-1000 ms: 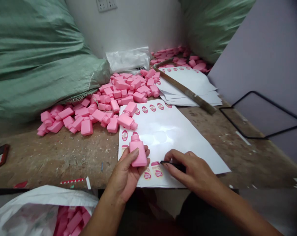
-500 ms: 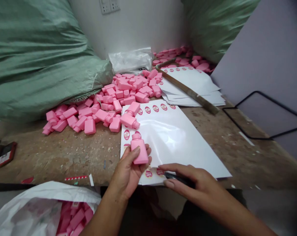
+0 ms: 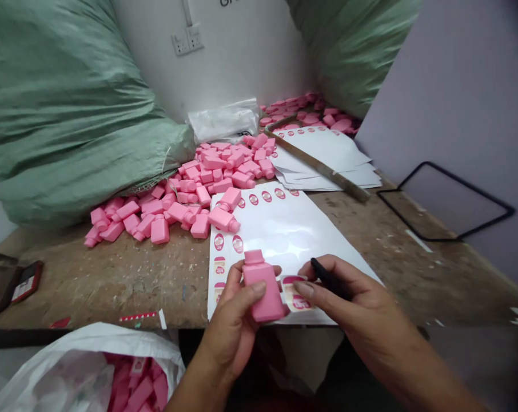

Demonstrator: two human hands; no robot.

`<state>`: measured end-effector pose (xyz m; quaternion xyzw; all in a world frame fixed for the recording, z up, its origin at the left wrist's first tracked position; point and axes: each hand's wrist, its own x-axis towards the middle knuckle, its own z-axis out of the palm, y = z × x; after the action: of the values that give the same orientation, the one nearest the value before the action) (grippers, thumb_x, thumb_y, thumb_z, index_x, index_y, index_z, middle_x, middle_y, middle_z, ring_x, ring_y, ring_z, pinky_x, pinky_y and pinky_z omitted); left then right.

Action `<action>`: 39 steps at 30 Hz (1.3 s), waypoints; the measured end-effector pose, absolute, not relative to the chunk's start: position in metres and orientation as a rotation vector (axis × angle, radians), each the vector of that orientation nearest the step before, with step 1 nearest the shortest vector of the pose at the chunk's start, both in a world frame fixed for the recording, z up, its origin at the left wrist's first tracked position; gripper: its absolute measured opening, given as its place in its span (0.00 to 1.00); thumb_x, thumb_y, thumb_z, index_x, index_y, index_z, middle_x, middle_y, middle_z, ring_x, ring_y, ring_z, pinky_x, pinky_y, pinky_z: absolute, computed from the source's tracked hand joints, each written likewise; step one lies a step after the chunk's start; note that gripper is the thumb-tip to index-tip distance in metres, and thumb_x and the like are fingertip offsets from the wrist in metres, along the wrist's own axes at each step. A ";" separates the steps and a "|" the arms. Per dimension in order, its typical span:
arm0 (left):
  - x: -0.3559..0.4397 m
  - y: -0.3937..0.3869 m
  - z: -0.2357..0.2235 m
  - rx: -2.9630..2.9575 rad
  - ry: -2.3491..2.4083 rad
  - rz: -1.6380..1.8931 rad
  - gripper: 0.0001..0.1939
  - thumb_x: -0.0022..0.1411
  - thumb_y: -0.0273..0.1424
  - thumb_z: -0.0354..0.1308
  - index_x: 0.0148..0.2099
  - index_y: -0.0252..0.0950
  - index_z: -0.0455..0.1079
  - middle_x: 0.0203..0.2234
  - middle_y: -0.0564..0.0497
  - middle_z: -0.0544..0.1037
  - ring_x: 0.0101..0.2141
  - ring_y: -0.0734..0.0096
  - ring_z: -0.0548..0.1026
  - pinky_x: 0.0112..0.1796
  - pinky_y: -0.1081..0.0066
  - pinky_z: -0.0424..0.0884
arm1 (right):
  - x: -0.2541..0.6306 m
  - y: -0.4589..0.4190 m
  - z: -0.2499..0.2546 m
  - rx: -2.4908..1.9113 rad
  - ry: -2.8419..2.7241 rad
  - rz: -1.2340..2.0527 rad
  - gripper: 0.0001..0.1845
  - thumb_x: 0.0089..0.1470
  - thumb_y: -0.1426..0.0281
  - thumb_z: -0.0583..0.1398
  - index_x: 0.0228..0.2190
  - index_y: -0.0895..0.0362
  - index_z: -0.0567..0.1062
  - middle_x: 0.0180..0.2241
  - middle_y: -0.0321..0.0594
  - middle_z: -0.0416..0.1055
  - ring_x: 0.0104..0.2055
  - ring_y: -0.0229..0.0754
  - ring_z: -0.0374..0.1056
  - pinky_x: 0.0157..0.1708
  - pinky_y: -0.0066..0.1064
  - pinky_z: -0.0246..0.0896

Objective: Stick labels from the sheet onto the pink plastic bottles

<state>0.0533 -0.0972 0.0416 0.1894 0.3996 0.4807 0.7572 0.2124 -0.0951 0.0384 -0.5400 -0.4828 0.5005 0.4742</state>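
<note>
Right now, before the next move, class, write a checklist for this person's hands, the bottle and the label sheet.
1. Left hand grips the pink plastic bottle: ok.
2. Right hand holds the black tool: ok.
3. Printed label is off the sheet, at the right hand's fingers: ok.
4. Label is stuck to the bottle: cannot tell; its edge meets the bottle.
5. White label sheet is free of loose bottles: not ok; two pink bottles lie on its corner.

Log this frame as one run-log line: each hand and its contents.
left hand: pink plastic bottle | right hand: black tool, label | below: label sheet
</note>
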 end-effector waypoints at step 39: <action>0.072 -0.111 0.034 0.539 0.730 1.053 0.24 0.59 0.29 0.60 0.56 0.40 0.58 0.50 0.47 0.74 0.54 0.63 0.69 0.58 0.60 0.57 | 0.198 -0.103 0.028 -1.343 -1.536 0.609 0.11 0.54 0.65 0.58 0.41 0.51 0.69 0.33 0.37 0.77 0.33 0.42 0.74 0.31 0.30 0.68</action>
<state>0.0722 -0.1107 0.0341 0.2483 0.3364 0.4852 0.7679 0.1976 -0.1028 0.0279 -0.5517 -0.6310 0.2502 0.4847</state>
